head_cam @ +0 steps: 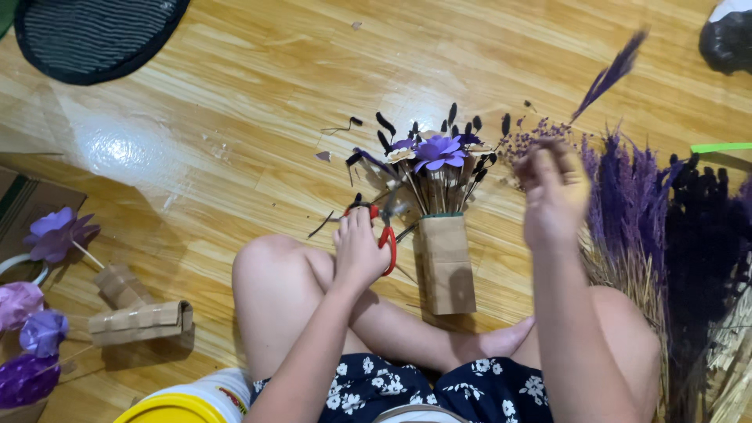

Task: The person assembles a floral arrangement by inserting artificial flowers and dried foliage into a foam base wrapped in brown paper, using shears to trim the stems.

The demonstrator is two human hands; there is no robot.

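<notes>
1. The left hand (pixel 359 249) is closed around the red handles of a pair of scissors (pixel 386 235), which it holds above the left knee, blades pointing up toward the bouquet.
2. The right hand (pixel 554 196) is raised and motion-blurred; its fingers appear curled together around the base of a thin purple dried sprig (pixel 615 72), though the blur keeps me from telling exactly how it pinches.
3. A brown paper wrap (pixel 446 265) lies on the wooden floor (pixel 235 117) between the knees and serves as the container for a small bouquet. In it stand thin pale stems topped by a large purple paper flower (pixel 439 150), a smaller cream flower (pixel 401 155) and several dark, near-black seed heads (pixel 385 123) fanned out around them.
4. Just right of the right hand, a loose bundle of purple dried grasses (pixel 630 196) lies on the floor, with a darker, almost black bundle (pixel 705 235) beside it.
5. At the left edge, other purple paper flowers (pixel 55 233) lie with their stems in brown corrugated cardboard wraps (pixel 141 321).
6. At the bottom edge a white tub with a yellow lid (pixel 184 406) stands near the left thigh; its contents are hidden.
7. A dark round mat (pixel 94 35) lies at the top left.
8. Small dark clippings (pixel 345 125) are scattered on the floor near the bouquet.
</notes>
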